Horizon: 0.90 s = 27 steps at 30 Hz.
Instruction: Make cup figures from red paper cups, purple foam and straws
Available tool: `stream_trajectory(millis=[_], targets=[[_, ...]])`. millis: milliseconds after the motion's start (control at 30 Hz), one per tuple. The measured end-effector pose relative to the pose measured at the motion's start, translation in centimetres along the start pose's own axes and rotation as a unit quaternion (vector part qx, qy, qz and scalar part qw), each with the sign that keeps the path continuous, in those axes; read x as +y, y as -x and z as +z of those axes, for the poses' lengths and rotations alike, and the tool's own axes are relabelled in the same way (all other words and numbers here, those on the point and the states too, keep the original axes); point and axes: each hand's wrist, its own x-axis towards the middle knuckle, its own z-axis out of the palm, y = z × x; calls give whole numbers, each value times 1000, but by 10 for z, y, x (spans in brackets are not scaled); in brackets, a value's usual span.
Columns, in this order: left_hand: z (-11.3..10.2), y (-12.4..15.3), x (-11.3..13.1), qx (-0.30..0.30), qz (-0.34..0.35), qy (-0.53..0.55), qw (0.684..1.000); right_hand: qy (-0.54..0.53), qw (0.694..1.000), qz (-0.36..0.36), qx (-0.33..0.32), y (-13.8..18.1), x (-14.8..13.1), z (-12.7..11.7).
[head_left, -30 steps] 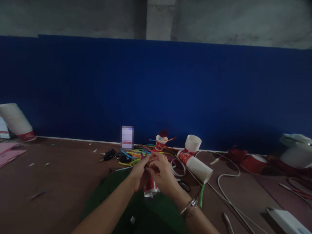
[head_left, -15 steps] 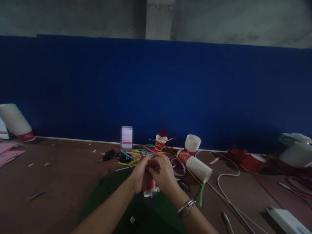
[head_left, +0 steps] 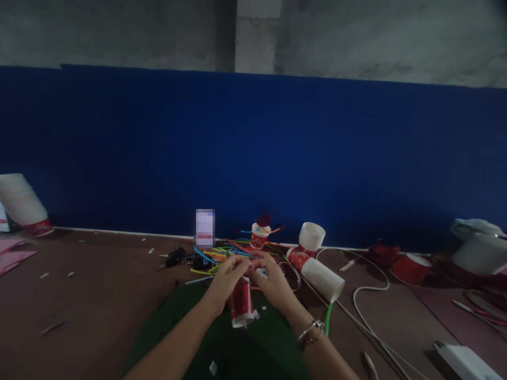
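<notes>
The red cup is gripped at its upper end by both hands, low in the middle of the frame. The left hand is curled over it from the left and the right hand is closed against it from the right, with the fingertips meeting above the cup's base. The cup is tilted, its white rim turned down toward the camera, over the green cloth at the bottom centre. Whether anything small is pinched between the fingertips cannot be told, as that spot is dim and blurred.

The work at the cup's base is judged to go best if the paper wall is pressed only lightly, since a thin cup is easily dented. It also helps if one hand is used purely for steadying while the fine fingering is left to the other. The cup is better held close over the cloth, so that anything dropped is caught there rather than lost on the brown table.

Just above the hands, coloured sticks are spread in a loose heap, with a small cup behind them and sticks poking from it. To the right a white cup is seen, and a stack of cups lies on its side near the right hand. A white cable is looped further right. A bracelet is worn on the right wrist, and care is advised that it is not snagged on the green stick beside it.
</notes>
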Motion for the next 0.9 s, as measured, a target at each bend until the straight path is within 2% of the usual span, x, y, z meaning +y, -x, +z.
stream_trajectory(millis=[100,200,267,400,600,733,800,900], targets=[[-6,-4,-3,18,16,-78,997,-65,998,25,-4,-3,6,-4],[-7,-4,-3,21,22,-82,996,-147,987,63,-24,-3,5,-3],[-7,-5,-3,26,31,-97,994,-158,985,71,-23,-2,4,-1],[-9,-5,-3,20,49,-136,989,-78,997,12,10,-1,6,2],[-5,-1,4,-20,5,-37,999,-76,997,-10,21,-3,10,1],[-4,0,5,0,30,-102,994,-59,998,0,20,-4,9,-1],[-5,-1,4,24,66,-147,987,-18,998,-10,54,-3,7,-1],[-7,-2,4,70,124,-231,962,99,985,-77,120,1,0,-2]])
